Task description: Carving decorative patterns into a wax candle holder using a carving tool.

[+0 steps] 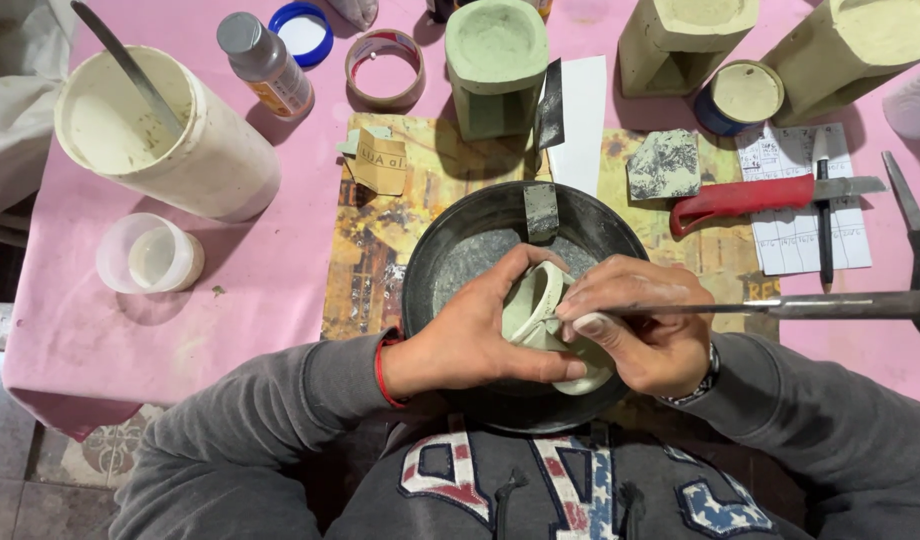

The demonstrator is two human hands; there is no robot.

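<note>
My left hand (pixel 480 335) grips a small pale green clay piece (pixel 536 305) over a black round pan (pixel 450 260) at the table's near edge. My right hand (pixel 648 325) holds a long thin metal tool (pixel 810 305) whose shaft runs off to the right; its tip end rests against the clay piece between my fingers. Grey dust lies in the pan's bottom. A small square of sandpaper (pixel 541 208) leans on the pan's far rim.
On the pink tablecloth stand a white bucket with a stick (pixel 170 135), a small plastic cup (pixel 152 255), a bottle (pixel 265 62), a tape roll (pixel 385 68), green plaster moulds (pixel 496 65), a red-handled knife (pixel 745 195), scissors (pixel 915 225) and a stone chunk (pixel 664 165).
</note>
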